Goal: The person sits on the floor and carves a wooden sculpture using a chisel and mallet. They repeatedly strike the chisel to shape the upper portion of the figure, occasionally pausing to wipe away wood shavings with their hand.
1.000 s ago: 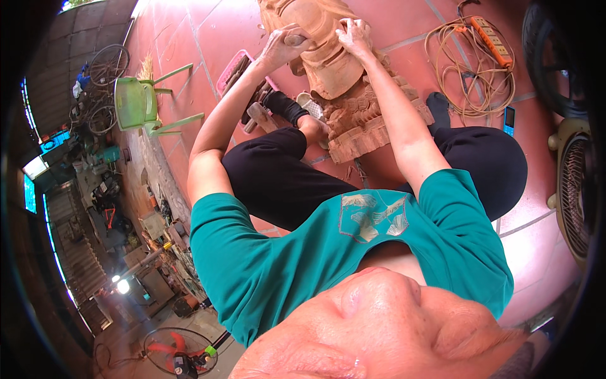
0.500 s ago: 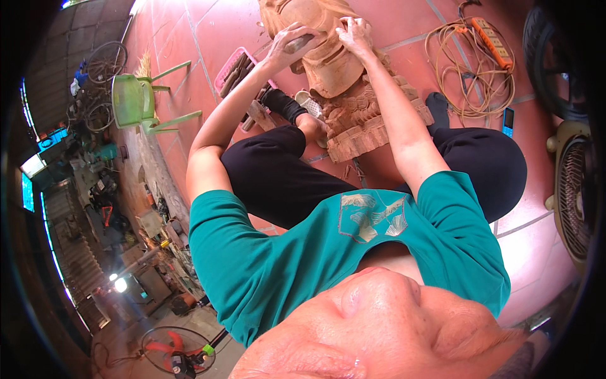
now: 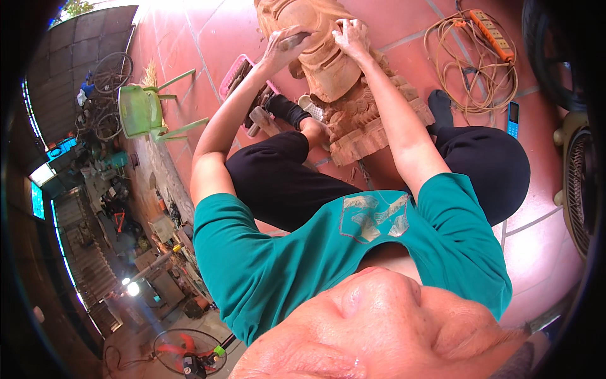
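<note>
A brown wooden carving (image 3: 331, 82), cut in rounded and folded shapes, lies between my legs, its upper part running past the top of the view. It meets a rough, jagged carved base (image 3: 369, 123). My left hand (image 3: 281, 52) is closed on a small dark flat piece (image 3: 293, 42), held at the left side of the carving. The kind of this piece is not clear. My right hand (image 3: 352, 39) rests on the carving's right side with bent, slightly spread fingers and nothing visible in it. Its fingertips touch the wood.
A pink basket (image 3: 235, 71) with dark wooden pieces stands left, near a wooden mallet-like tool (image 3: 262, 120). A green chair (image 3: 140, 110) lies tipped farther left. On the right are a coiled cord (image 3: 470, 69), an orange power strip (image 3: 491, 35), a blue phone (image 3: 513, 120) and a fan (image 3: 576, 183).
My left hand has shifted slightly left along the carving with the dark piece. The fingers of my right hand look a little more spread. The whole view has tilted slightly.
</note>
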A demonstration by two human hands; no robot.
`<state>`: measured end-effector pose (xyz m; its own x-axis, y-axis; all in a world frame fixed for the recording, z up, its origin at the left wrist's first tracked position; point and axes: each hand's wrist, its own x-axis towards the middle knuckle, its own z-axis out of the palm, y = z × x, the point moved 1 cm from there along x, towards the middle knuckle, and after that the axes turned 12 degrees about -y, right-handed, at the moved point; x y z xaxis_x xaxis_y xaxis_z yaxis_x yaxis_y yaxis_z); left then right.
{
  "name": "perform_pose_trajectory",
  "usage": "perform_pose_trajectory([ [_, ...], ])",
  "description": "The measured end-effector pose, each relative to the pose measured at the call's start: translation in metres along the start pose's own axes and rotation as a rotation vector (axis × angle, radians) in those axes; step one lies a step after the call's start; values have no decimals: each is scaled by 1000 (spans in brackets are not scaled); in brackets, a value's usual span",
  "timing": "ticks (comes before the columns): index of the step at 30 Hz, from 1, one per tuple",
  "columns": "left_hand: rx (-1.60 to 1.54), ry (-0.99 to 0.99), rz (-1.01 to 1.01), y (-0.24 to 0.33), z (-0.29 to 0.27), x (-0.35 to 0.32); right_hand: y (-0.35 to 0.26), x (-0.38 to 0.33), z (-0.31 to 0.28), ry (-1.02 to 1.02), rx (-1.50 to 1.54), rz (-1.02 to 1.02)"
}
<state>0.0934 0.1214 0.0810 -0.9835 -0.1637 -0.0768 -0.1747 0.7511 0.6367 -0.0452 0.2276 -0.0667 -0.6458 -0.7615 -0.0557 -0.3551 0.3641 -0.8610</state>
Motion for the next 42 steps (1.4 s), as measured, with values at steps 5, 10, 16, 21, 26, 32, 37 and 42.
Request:
perform_pose_trajectory([
  [5, 97, -4, 69, -8, 6, 4, 5, 2, 3, 2, -40, -18],
  [10, 369, -33, 109, -36, 1, -14, 1, 2, 8, 12, -94, -16],
  [16, 114, -46, 70, 1, -1, 8, 17, 12, 8, 30, -10, -37],
  [21, 145, -16, 244, -10, 6, 0, 10, 7, 12, 41, -94, -36],
  [26, 108, -47, -5, -5, 1, -13, 12, 7, 11, 28, -58, -25],
  [32, 205, -41, -116, -2, 1, -2, 18, 10, 13, 16, -34, -47],
  [37, 172, -34, -53, 1, 0, 12, 18, 12, 6, -2, -48, -19],
  [42, 206, 27, 227, -5, 7, 24, 5, 1, 3, -27, 6, -3],
])
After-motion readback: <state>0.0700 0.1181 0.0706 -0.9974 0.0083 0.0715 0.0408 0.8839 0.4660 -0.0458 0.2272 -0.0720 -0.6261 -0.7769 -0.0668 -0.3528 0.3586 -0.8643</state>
